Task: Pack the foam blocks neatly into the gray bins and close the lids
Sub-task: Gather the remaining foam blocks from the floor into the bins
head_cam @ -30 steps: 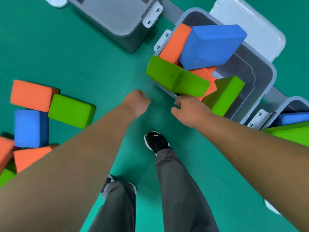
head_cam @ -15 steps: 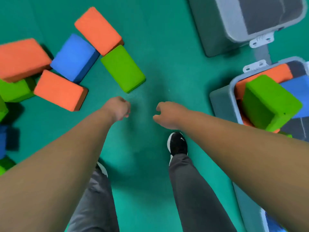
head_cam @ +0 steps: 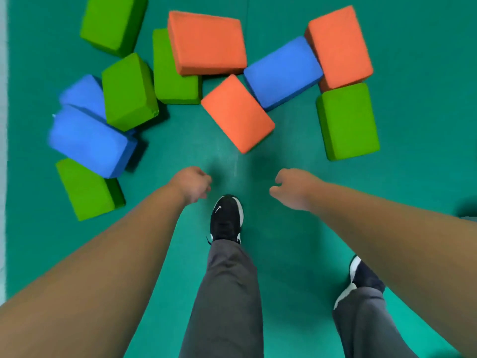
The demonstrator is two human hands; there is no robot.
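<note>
Several foam blocks lie scattered on the green floor ahead of me. Nearest is an orange block [head_cam: 237, 113], with a blue block [head_cam: 282, 72] and a green block [head_cam: 347, 121] to its right. Two more orange blocks [head_cam: 207, 42] [head_cam: 339, 46] lie farther back. On the left are blue blocks [head_cam: 89, 142] and green blocks [head_cam: 127, 90] [head_cam: 86, 188]. My left hand [head_cam: 192, 184] hangs loosely curled and holds nothing. My right hand [head_cam: 294, 188] is also empty, fingers bent and apart. Both hands hover short of the blocks. No gray bin is in view.
My black shoe [head_cam: 227, 218] is planted between my hands, the other shoe [head_cam: 361, 277] at lower right. A pale strip [head_cam: 2, 151] runs along the floor's left edge. Bare floor [head_cam: 426, 125] lies to the right of the blocks.
The view has swung left, away from the bins, which have left the frame. The loose pile of blocks is now straight ahead. Both hands stay empty and have come closer to the blocks.
</note>
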